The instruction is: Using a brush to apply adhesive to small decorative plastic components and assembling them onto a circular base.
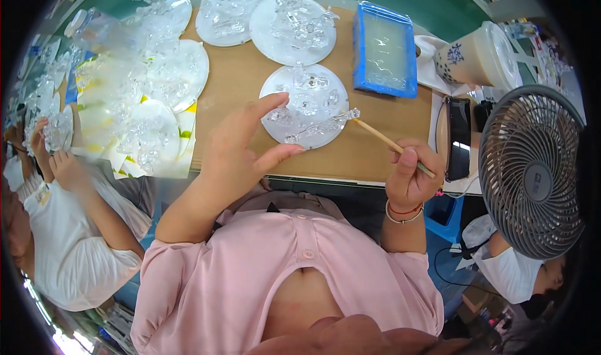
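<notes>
In front of me on the brown board lies a round white disc [333, 93] with clear, glassy-looking parts on it. My left hand [235, 143] reaches over the disc's left edge, thumb and forefinger spread apart around that side with nothing between them. In my right hand [410, 174] a thin wooden stick [380, 137] is pinched between thumb and fingers, slanting up to the left. Its far tip meets the end of a long clear piece [322, 124] at the disc's lower right. Whether the tip is fixed to that piece, I cannot tell.
More white discs [263, 32] with clear parts stand at the back and left, some on yellow-patterned sheets [188, 120]. A blue tray [359, 61], a lidded drink cup [469, 57], a black glossy object [459, 139] and a grey fan [532, 173] line the right. Co-workers sit on both sides.
</notes>
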A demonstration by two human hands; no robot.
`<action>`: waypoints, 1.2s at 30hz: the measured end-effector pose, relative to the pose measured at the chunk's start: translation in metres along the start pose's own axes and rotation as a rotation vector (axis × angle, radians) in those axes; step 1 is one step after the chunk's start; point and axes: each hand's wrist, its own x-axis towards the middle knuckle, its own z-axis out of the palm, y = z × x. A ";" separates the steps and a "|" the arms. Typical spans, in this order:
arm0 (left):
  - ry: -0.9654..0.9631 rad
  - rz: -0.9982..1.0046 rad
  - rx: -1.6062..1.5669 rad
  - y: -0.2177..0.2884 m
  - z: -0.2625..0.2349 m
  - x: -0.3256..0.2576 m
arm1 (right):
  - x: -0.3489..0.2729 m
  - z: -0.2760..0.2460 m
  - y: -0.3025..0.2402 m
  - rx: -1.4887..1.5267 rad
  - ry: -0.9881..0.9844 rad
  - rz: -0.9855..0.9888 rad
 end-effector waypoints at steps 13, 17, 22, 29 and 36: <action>-0.117 -0.059 -0.018 0.000 -0.014 0.006 | -0.003 0.004 -0.012 -0.001 -0.090 -0.053; -0.134 -0.131 -0.074 -0.004 -0.014 0.004 | -0.002 0.003 -0.014 -0.037 -0.139 -0.092; 0.021 -0.008 -0.069 -0.010 -0.003 0.004 | -0.004 0.008 -0.021 0.027 -0.139 -0.179; 0.070 -0.026 -0.152 -0.006 0.006 -0.004 | -0.010 0.000 -0.025 -0.088 -0.175 -0.073; 0.059 -0.039 -0.187 -0.001 0.013 -0.009 | -0.017 0.010 -0.035 -0.020 -0.329 -0.288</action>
